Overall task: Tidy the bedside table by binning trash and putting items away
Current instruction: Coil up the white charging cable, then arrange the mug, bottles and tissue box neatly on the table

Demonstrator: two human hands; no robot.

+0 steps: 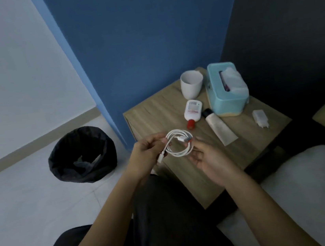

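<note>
A coiled white charging cable (177, 144) hangs above the near left corner of the wooden bedside table (156, 111). My left hand (147, 155) pinches the coil's left side, one plug dangling below the fingers. My right hand (207, 158) holds the coil's right side with its fingertips, palm turned up. On the table lie a white bottle with a red cap (192, 112), a pale tube with a black cap (219, 127) and a white charger plug (261, 118). A white cup (191, 84) and a teal tissue box (226, 91) stand at the back.
A black-lined bin (82, 156) with some trash inside stands on the pale floor left of the table. A blue wall panel (147, 42) rises behind the table. The bed with white bedding (310, 186) lies at the right. My dark-clothed legs fill the bottom.
</note>
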